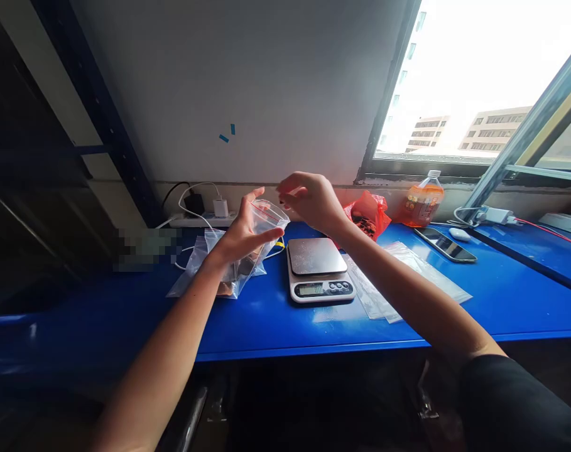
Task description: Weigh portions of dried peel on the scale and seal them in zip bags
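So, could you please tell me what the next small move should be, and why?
Perhaps bring the right hand to the clear bag to steady its mouth: the left hand seems to hold it alone, with the right close by.

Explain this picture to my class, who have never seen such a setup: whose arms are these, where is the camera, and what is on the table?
There is no machine here: these are a person's own bare hands. The one picture comes from a camera worn on the head, looking forward and down. The left hand holds a clear bag; the right hand is raised close by it, and whether it touches is hard to tell. On the blue table sit a scale, flat bags, a red bag, a bottle and a phone. Other clear bags are at left.
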Available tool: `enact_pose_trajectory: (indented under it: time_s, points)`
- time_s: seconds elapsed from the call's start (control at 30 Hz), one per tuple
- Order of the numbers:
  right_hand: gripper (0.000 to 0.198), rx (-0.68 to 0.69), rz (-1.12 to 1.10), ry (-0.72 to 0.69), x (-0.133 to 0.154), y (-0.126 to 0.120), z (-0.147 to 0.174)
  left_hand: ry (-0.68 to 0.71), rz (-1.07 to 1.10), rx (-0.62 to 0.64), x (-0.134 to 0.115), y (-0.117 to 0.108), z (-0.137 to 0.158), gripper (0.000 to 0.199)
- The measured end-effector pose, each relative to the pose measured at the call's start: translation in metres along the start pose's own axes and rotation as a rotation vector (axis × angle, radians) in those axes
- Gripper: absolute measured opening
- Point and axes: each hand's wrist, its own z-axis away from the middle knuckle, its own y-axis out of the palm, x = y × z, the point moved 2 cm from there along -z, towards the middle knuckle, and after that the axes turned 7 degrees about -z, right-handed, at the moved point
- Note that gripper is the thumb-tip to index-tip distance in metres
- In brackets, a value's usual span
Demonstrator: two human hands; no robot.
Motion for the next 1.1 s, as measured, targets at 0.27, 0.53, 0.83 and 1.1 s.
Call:
enact_pose_trajectory:
  time_s: [0.27, 0.53, 0.83, 1.1]
  points:
    - [0.01, 0.111, 0.209, -0.094, -0.002, 0.01, 0.035, 0.214, -0.227, -0.294, 0.0, 0.024, 0.001, 0.109]
    - [0.024, 0.01, -0.206, 0.24, -0.034, -0.021, 0.071, -0.151, 0.17, -0.261, -0.019, 0.016, 0.003, 0.072]
    - [0.014, -0.191, -0.477, 0.294, -0.055, -0.028, 0.072, -0.427, 0.271, -0.061, -0.009, 0.035, 0.0, 0.033]
    - [0.015, -0.186, -0.485, 0.245, -0.055, -0.032, 0.071, -0.367, 0.357, -0.106, -0.018, 0.032, 0.0, 0.022]
